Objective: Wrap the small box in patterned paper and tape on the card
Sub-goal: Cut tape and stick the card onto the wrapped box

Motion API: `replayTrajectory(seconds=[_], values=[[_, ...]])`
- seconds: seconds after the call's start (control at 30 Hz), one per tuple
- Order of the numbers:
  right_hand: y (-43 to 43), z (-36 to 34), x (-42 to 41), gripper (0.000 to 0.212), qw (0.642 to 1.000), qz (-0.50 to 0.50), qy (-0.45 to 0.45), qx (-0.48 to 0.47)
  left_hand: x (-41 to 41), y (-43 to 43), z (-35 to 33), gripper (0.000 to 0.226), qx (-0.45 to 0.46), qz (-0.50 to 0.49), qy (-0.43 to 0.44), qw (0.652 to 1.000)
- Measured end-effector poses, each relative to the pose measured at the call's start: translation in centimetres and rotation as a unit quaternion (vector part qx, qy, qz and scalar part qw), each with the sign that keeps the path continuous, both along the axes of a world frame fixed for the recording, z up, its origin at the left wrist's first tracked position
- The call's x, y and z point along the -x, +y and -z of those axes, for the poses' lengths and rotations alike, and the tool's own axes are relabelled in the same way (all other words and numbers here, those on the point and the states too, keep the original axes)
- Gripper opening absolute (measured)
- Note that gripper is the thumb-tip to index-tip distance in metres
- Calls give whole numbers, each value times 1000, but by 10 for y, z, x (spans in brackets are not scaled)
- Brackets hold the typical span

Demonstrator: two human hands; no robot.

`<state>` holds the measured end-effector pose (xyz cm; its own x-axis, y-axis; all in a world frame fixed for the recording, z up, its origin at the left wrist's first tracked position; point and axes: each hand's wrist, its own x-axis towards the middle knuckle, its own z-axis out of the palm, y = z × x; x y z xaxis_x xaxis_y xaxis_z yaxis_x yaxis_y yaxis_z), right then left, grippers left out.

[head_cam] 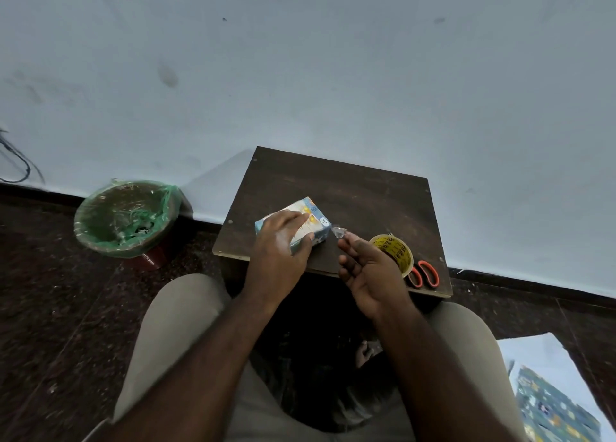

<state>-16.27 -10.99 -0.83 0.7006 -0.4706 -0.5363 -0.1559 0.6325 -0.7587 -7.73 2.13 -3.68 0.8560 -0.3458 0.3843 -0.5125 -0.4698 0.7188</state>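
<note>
Spare patterned paper (555, 408) lies on the floor nearest. On the worktop (366, 198), the left hand (278, 251) lies flat over the small box (316, 216), already papered, pressing it down near the front edge. The right hand (370, 268), palm up and loosely curled, pinches a strip of clear tape (338, 232) just beside the box's end. The box looks light and stiff, the paper slippery, so I'd pin it from the top. The tape roll (398, 248) and scissors (428, 273) sit to the right.

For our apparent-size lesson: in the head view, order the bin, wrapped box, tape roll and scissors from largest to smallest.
1. bin
2. wrapped box
3. tape roll and scissors: each partly hidden, so not ranked against each other.
</note>
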Motion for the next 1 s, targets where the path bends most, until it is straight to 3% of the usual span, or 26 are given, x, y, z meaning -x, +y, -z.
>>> replayTrajectory(seconds=[0.1, 0.2, 0.37, 0.53, 0.7, 1.0], values=[[11, 1, -10, 20, 999, 17, -17, -38, -1, -3, 6, 31, -11, 15, -12, 1000], [18, -3, -14, 16, 998, 0, -44, -44, 4, -3, -1, 35, 39, 10, 51, 998], [21, -10, -12, 13, 996, -54, -72, 20, 8, -2, -12, 33, 123, 12, 158, 980], [17, -11, -8, 14, 987, -89, -64, 114, 10, -4, -10, 16, 150, 20, 210, 966], [15, -6, -5, 14, 981, -102, -52, 157, 10, -4, -10, 13, 170, 5, 275, 946], [11, -5, 0, 12, 983, -65, -42, 166, 12, -2, -16, 9, 174, 15, 278, 945]])
